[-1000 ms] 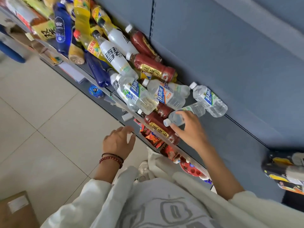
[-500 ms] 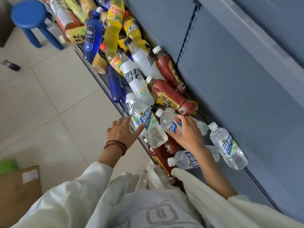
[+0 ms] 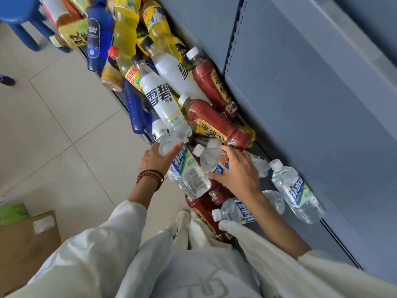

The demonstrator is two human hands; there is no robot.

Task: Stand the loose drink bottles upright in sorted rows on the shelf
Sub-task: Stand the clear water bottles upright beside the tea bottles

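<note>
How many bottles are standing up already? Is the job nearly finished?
Hardly started. No bottle stands upright yet; they lie heaped on the shelf. The left hand grips a green-labelled water bottle, the right hand an orange-labelled bottle. Left to sort: red tea bottles, yellow bottles, blue bottles.

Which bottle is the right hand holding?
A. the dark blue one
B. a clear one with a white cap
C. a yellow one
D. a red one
B: the right hand curls its fingers and thumb round a clear bottle that has a white cap and an orange-and-blue label. The left hand grips the green-label bottle beside it.
</note>
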